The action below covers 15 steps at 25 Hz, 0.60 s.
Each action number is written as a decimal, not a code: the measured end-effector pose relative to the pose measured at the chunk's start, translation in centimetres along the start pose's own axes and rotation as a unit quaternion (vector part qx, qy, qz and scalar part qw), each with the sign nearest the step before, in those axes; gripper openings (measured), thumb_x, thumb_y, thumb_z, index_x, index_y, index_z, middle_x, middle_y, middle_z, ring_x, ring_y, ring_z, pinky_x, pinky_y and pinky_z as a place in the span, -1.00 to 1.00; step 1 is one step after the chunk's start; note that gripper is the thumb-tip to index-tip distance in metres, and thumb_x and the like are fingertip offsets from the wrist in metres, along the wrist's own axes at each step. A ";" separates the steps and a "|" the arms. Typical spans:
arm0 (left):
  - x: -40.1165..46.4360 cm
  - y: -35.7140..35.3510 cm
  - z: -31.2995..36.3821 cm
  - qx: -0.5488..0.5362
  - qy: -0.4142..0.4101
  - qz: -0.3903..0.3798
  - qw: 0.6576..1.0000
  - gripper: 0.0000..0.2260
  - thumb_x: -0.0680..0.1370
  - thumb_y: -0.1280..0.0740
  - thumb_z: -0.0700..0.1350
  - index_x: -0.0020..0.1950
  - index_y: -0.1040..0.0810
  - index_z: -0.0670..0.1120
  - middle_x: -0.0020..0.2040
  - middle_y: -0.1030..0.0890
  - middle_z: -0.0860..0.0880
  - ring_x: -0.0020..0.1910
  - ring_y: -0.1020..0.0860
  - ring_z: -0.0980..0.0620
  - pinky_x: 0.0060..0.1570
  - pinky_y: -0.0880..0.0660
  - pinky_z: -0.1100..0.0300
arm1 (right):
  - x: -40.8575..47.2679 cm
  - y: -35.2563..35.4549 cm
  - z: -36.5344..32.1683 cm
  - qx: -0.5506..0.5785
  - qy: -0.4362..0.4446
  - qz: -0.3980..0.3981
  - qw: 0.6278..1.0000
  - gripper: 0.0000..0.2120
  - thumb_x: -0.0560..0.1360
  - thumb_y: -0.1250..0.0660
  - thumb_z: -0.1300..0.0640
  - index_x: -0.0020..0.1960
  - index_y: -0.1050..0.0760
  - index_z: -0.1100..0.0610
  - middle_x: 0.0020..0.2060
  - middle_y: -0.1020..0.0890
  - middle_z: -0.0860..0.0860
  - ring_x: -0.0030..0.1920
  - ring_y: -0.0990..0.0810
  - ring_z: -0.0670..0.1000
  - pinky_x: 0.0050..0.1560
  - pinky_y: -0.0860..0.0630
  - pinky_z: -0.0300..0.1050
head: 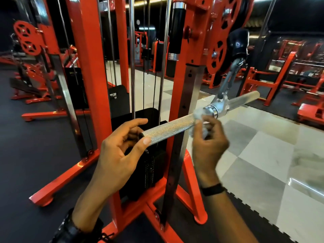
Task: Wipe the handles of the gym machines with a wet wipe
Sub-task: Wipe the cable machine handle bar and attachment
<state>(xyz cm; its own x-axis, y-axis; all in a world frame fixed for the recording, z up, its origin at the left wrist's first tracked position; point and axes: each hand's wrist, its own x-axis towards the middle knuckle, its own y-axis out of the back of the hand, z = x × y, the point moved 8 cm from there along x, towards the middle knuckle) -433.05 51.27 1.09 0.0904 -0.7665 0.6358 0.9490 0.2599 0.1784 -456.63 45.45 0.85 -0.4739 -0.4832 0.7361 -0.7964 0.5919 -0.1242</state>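
While left hand (121, 146) steadies bar (168, 127), wipe (198, 114) seemingly pinched.

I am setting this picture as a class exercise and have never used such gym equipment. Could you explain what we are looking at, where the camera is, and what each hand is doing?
The camera sits on the person's head, looking forward and down, so you see their own two arms. In front stands an orange cable machine: a frame with pulleys, cables and a black weight stack. A metal bar handle with a rough, knurled grip hangs from it by a clip. The left hand steadies the bar's near end, thumb and fingers around its tip. The right hand pinches a white wet wipe against the bar near its middle collar, apparently wiping it. The floor is dark mat on the left and pale tiles on the right, and more orange machines stand behind.
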 end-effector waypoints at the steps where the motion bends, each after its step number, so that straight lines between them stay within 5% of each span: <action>1: 0.0 0.0 0.2 0.015 -0.009 0.002 1.000 -0.68 0.55 -0.37 -0.04 0.30 -0.56 -0.03 0.03 -0.62 0.10 0.06 -0.63 0.02 0.00 -0.58 0.25 | -2.3 -1.4 -1.7 0.035 0.014 -0.044 0.998 -0.87 0.54 -0.41 0.22 0.08 -0.57 0.10 -0.21 -0.60 -0.19 -0.23 -0.60 -0.26 -0.25 -0.60 -0.23; 6: 0.4 0.8 0.7 0.070 -0.021 0.049 0.996 -0.80 0.64 -0.25 -0.08 0.21 -0.58 -0.01 -0.02 -0.67 0.09 -0.05 -0.66 0.17 -0.13 -0.57 0.34 | -8.5 -4.8 -7.8 0.106 0.134 -0.166 0.971 -0.84 0.57 -0.36 0.16 0.14 -0.57 0.16 -0.08 -0.67 -0.02 -0.13 -0.67 -0.08 -0.10 -0.63 -0.10; 10: 0.8 0.7 0.5 0.096 0.007 0.086 0.992 -0.78 0.67 -0.18 0.01 0.14 -0.60 0.02 -0.24 -0.60 0.01 -0.33 -0.58 0.00 -0.32 -0.58 -0.08 | -1.8 -0.7 -2.4 -0.006 0.102 -0.051 0.994 -0.85 0.53 -0.38 0.15 0.08 -0.58 0.14 -0.19 -0.65 -0.06 -0.26 -0.62 -0.09 -0.25 -0.61 -0.06; 15: 1.0 0.0 1.2 0.086 0.017 0.106 0.990 -0.69 0.64 -0.16 0.09 0.09 -0.62 -0.03 -0.31 -0.56 -0.01 -0.38 -0.55 -0.11 -0.45 -0.50 -0.20 | 3.2 2.2 2.0 -0.044 0.004 0.029 0.999 -0.86 0.51 -0.41 0.23 0.04 -0.61 0.26 -0.20 -0.66 0.04 -0.25 -0.55 -0.25 -0.23 -0.43 -0.48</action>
<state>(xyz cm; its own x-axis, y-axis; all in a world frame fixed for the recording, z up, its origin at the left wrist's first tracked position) -433.34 51.15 2.63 0.2959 -0.7027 0.6470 0.8417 0.5121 0.1712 -460.64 43.90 1.59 -0.5152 -0.4410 0.7349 -0.7313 0.6733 -0.1087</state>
